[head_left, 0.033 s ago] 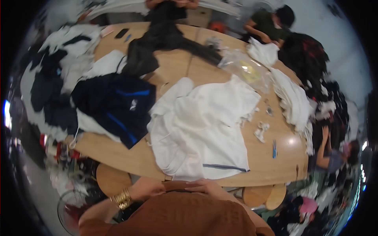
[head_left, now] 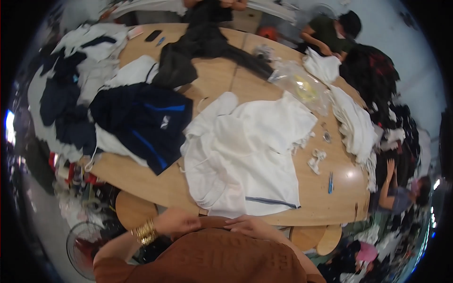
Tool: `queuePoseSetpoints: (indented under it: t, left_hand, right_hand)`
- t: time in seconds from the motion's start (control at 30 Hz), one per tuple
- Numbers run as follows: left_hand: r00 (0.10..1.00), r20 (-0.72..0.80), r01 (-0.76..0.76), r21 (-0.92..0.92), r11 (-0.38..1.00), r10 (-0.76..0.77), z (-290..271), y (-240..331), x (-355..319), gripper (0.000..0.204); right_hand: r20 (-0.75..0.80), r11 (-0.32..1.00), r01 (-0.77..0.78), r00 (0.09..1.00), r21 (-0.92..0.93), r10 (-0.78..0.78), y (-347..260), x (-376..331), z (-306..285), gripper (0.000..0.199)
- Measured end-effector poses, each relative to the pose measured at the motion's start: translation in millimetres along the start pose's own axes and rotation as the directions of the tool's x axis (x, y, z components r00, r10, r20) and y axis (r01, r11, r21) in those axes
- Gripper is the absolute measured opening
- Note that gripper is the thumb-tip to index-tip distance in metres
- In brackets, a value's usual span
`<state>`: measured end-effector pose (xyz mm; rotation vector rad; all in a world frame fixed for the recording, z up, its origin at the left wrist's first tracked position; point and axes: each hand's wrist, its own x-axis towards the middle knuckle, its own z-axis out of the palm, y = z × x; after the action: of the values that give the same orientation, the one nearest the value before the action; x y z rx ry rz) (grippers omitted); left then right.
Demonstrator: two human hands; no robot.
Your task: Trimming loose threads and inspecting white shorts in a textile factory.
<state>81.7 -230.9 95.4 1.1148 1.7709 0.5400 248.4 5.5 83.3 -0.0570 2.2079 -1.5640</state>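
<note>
Both my hands are at the front of the brown shirt (head_left: 212, 254) that I wear, close to the table's near edge. My left hand (head_left: 178, 220), with gold bangles at its wrist, is closed on the shirt's fabric, its fingers curled. My right hand (head_left: 252, 227) pinches the same shirt a little to the right, with its fingers partly hidden. Just beyond them a white garment (head_left: 257, 151) with a dark stripe at its hem lies spread on the table. To its left is a navy jacket (head_left: 141, 115) with blue stripes.
The wooden table (head_left: 264, 219) also bears dark trousers (head_left: 203, 42), a clear plastic bag (head_left: 302, 85), blue snips (head_left: 330, 183), a white scrap (head_left: 316, 160), a phone (head_left: 153, 35) and heaped clothes (head_left: 66, 94). Stools (head_left: 134, 210) stand below. A person (head_left: 330, 35) works at the far right.
The whole view has shifted slightly, so the table's things sit a bit farther right. My left hand's fingers are more curled. The garments on the table have not moved.
</note>
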Motion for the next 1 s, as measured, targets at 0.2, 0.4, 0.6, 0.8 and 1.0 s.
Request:
queuePoseSetpoints:
  t: [0.2, 0.4, 0.6, 0.8, 1.0]
  left_hand:
    - [0.741, -0.660, 0.105, -0.071, 0.992, -0.125, -60.2, -61.1, 67.2, 0.018]
    - [0.540, -0.840, 0.125, 0.133, 0.983, 0.045, -9.3, -80.7, 149.8, 0.046]
    - [0.738, -0.446, -0.129, 0.644, 0.754, 0.506, -0.8, -76.3, 188.3, 0.049]
    - [0.896, -0.073, -0.247, 0.737, 0.630, 0.437, -1.2, -63.9, 207.7, 0.068]
    - [0.857, -0.088, -0.366, 0.590, 0.720, 0.508, 15.8, 15.9, 193.2, 0.071]
  right_hand:
    - [-0.563, 0.981, -0.150, 0.803, 0.127, 0.196, 51.7, 94.9, -20.7, 0.019]
    - [-0.647, 0.774, -0.379, 0.760, -0.507, -0.052, 79.8, 171.5, 17.8, 0.046]
    - [-0.537, 0.654, -0.445, 0.841, -0.612, 0.070, 91.5, 147.1, 15.3, 0.061]
    - [-0.704, 0.802, -0.375, 0.706, -0.466, -0.079, 109.8, 119.1, 40.6, 0.058]
    - [-0.696, 0.965, 0.215, 0.716, 0.152, -0.050, 67.5, 12.2, -44.0, 0.045]
